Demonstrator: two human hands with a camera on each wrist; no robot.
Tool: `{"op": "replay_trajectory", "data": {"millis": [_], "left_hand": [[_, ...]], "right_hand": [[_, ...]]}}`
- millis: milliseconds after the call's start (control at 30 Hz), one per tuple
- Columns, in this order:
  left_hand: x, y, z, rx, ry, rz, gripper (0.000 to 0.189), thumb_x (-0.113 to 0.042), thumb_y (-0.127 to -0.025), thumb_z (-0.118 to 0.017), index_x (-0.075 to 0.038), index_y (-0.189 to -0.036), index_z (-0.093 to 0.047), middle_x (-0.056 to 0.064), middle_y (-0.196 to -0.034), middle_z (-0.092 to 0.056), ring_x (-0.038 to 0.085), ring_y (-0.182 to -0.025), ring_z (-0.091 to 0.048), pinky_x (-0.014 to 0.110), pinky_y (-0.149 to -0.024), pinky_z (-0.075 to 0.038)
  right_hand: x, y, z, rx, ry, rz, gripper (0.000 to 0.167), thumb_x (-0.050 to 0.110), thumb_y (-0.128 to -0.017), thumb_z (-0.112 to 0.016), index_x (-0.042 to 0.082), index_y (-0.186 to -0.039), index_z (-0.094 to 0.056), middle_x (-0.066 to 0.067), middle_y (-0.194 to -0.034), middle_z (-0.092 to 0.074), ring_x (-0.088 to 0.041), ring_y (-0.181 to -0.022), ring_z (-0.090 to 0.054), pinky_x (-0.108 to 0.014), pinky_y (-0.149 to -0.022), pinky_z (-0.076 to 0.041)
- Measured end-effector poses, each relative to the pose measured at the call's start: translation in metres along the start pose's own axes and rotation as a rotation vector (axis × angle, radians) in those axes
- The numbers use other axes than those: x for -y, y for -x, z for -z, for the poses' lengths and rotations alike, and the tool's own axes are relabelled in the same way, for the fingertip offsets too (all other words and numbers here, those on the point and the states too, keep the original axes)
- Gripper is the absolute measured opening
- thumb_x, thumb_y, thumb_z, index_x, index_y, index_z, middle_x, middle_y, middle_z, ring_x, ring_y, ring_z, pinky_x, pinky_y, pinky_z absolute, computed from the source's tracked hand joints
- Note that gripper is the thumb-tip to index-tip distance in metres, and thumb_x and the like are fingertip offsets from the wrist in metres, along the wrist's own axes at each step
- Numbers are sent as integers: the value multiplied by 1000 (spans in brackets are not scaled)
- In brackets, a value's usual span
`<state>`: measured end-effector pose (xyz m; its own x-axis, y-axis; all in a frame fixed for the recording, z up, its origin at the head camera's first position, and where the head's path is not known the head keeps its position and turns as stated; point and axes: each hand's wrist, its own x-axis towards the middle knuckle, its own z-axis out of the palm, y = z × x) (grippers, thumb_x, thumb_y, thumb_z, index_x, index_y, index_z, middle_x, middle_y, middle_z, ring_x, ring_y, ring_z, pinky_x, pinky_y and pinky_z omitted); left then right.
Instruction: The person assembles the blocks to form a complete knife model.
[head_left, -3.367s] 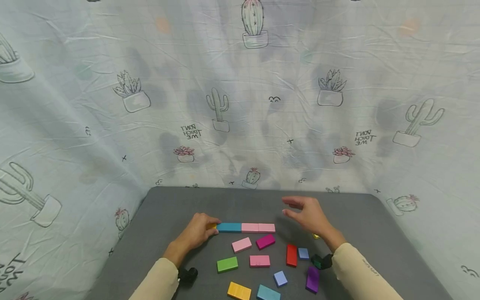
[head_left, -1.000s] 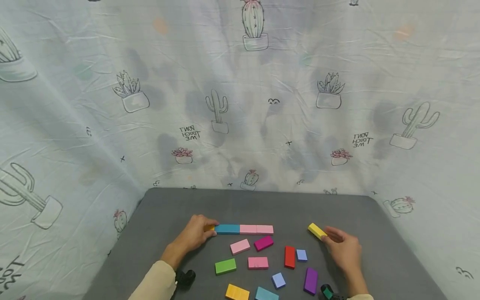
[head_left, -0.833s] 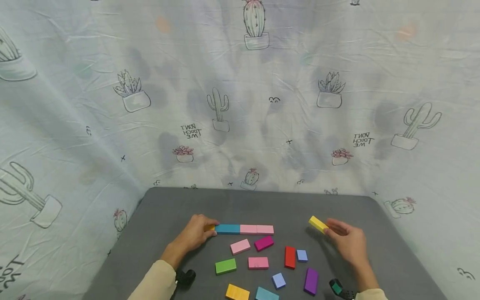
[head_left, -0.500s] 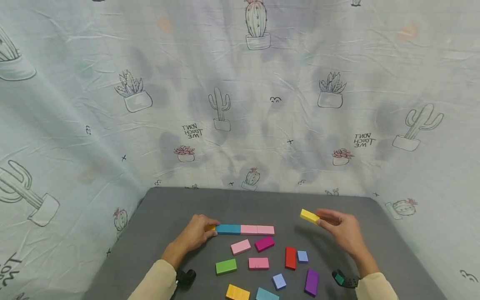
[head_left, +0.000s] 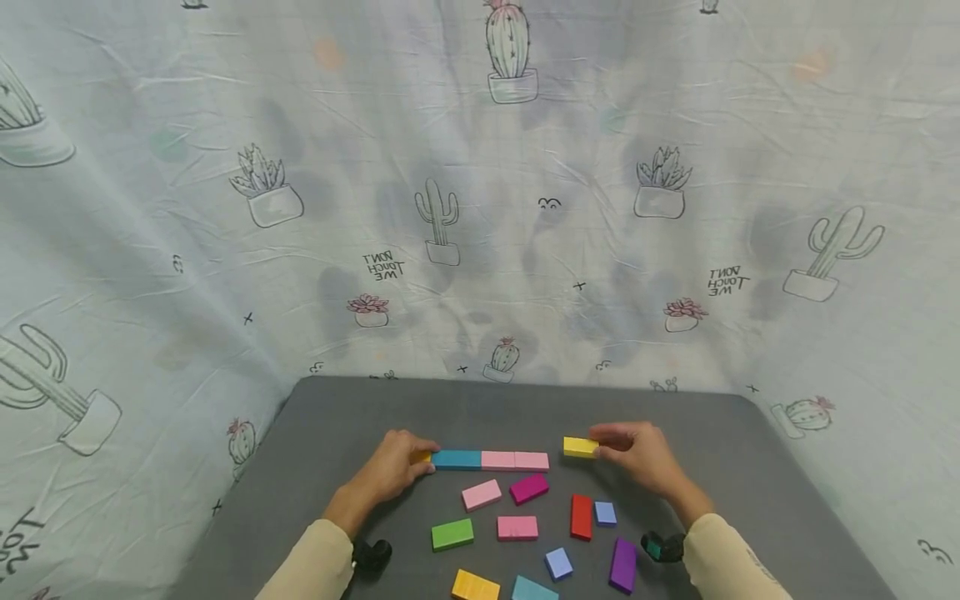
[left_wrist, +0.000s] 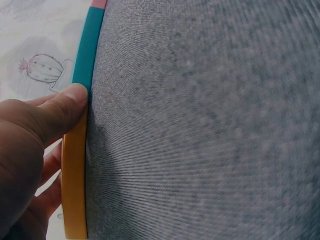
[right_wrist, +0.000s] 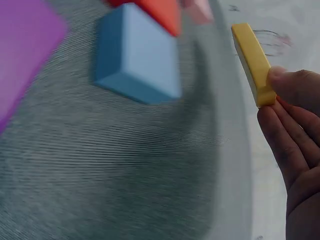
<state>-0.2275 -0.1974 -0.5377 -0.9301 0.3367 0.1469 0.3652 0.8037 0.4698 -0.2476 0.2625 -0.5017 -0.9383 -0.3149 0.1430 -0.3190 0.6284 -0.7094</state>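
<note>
My right hand [head_left: 647,457] pinches a yellow block [head_left: 580,447] by its right end, just right of a row of blocks. In the right wrist view thumb and fingers grip the yellow block [right_wrist: 252,62] at its near end. The row runs from an orange block [left_wrist: 75,185] at the left through a blue block [head_left: 457,460] to two pink blocks [head_left: 514,461]. My left hand [head_left: 392,467] grips the orange block, with its thumb at the seam to the blue one; in the head view this hand hides most of the orange block.
Nearer on the grey table [head_left: 337,417] lie loose blocks: light pink [head_left: 482,495], magenta [head_left: 529,489], pink [head_left: 517,528], green [head_left: 452,535], red [head_left: 581,517], purple [head_left: 622,565], light blue [head_left: 605,513], yellow-orange [head_left: 476,585] and teal [head_left: 535,588]. A cactus-print cloth [head_left: 480,275] hangs behind.
My right hand, first bare in the air, took hold of the yellow block at the right, lifted it and carried it left towards the row's pink end. My left hand stayed put.
</note>
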Motion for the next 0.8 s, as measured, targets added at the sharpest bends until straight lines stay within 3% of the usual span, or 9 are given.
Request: {"op": "replay_trajectory", "data": {"millis": [233, 467, 800], "left_hand": [[0, -1, 1, 3, 11, -2, 27, -14, -93, -88, -12, -119, -85, 5, -115, -82, 24, -106, -68, 58, -98, -57], [-1, -3, 3, 4, -3, -4, 27, -14, -93, -89, -12, -119, -85, 5, -114, -82, 23, -104, -68, 57, -96, -58], [0, -5, 6, 15, -8, 14, 27, -15, -93, -89, -13, -119, -85, 4, -114, -81, 23, -105, -67, 57, -97, -57]], "right_hand": [[-6, -6, -18, 129, 66, 54, 30, 8, -97, -83, 6, -126, -81, -8, -122, -82, -26, -110, -80, -37, -91, -66], [-5, -9, -25, 135, 86, 105, 30, 6, -96, -82, 5, -127, -80, -8, -122, -82, -25, -109, -80, -40, -92, -66], [-2, -11, -30, 132, 65, 96, 29, 5, -96, -82, 7, -125, -81, -6, -120, -83, -21, -108, -80, -38, -91, -66]]}}
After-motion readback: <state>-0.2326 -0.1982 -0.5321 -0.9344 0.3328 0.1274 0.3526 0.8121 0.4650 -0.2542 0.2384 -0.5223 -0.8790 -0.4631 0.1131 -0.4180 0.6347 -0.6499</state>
